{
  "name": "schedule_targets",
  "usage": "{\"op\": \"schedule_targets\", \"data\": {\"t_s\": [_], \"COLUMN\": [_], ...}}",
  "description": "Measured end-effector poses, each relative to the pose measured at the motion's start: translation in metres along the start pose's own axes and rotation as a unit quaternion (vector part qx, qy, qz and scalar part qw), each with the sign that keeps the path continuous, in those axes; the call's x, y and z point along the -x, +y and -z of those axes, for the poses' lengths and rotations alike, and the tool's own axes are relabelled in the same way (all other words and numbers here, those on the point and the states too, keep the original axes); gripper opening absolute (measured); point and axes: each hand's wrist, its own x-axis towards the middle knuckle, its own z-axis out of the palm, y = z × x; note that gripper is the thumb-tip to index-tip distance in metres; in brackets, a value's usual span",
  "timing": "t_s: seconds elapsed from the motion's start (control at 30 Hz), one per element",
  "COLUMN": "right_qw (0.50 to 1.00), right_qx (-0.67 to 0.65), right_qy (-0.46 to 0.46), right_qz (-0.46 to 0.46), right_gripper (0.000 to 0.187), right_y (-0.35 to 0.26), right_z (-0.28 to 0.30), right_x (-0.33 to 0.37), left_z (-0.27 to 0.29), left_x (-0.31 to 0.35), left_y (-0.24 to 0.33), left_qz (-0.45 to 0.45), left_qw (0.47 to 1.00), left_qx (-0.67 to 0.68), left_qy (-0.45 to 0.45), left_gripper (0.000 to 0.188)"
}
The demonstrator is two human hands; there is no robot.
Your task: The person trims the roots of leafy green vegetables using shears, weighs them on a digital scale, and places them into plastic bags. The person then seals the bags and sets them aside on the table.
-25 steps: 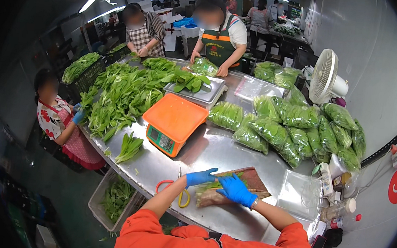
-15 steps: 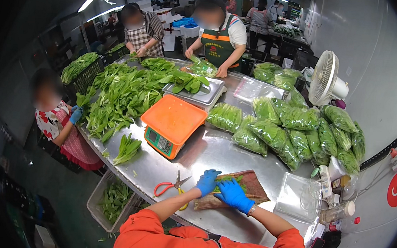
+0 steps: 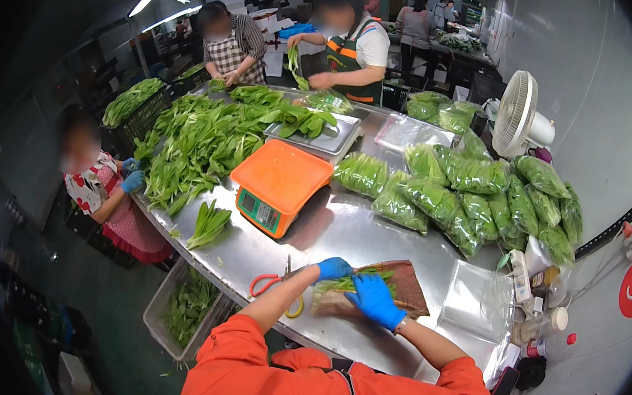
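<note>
A bunch of leafy greens [image 3: 383, 271] lies in a brown, slightly see-through sheet [image 3: 414, 288] near the table's front edge. My left hand [image 3: 334, 267], in a blue glove, closes over the left end of the bunch; its fingertips are partly hidden. My right hand [image 3: 376, 300], also gloved in blue, is bent over the middle of the greens, its thumb toward the near fold of the sheet. Just left of the sheet, scissors [image 3: 269, 279] with one red and one yellow handle lie partly behind my left forearm.
An orange scale [image 3: 284, 184] stands ahead, with loose greens [image 3: 205, 140] piled beyond it. Bagged greens [image 3: 435, 196] and a white fan [image 3: 517, 115] are at right, flat clear bags [image 3: 477, 299] nearer. A crate [image 3: 195, 314] sits below the left edge. Three co-workers stand around the table.
My left hand has turned and shifted slightly up, while my right hand stays on the bunch. The co-worker in the green apron has lifted some greens. The whole view has shifted a little.
</note>
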Motion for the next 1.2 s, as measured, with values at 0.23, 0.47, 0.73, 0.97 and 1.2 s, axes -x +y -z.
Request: {"op": "schedule_targets", "data": {"t_s": [0.23, 0.47, 0.73, 0.97, 1.2], "right_qw": [0.997, 0.993, 0.950, 0.902, 0.807], "right_qx": [-0.052, 0.043, -0.211, -0.356, -0.489], "right_qy": [-0.010, -0.010, -0.218, -0.166, -0.018], "right_qz": [-0.060, 0.106, -0.073, -0.180, -0.330], "right_gripper": [0.047, 0.069, 0.059, 0.054, 0.047], "right_y": [0.000, -0.014, 0.043, 0.056, 0.026], "right_z": [0.005, 0.040, 0.019, 0.001, 0.005], "right_x": [0.004, -0.005, -0.041, -0.047, -0.019], "left_z": [0.007, -0.014, -0.017, -0.103, -0.107], "left_x": [0.047, 0.059, 0.074, 0.096, 0.045], "left_y": [0.063, 0.085, 0.046, 0.038, 0.062], "left_qz": [0.002, 0.022, 0.022, 0.128, -0.030], "left_qw": [0.990, 0.958, 0.917, 0.794, 0.796], "left_qx": [-0.054, -0.241, -0.134, 0.493, 0.503], "left_qy": [-0.131, -0.151, 0.374, 0.331, 0.336], "left_gripper": [0.055, 0.058, 0.094, 0.089, 0.095]}}
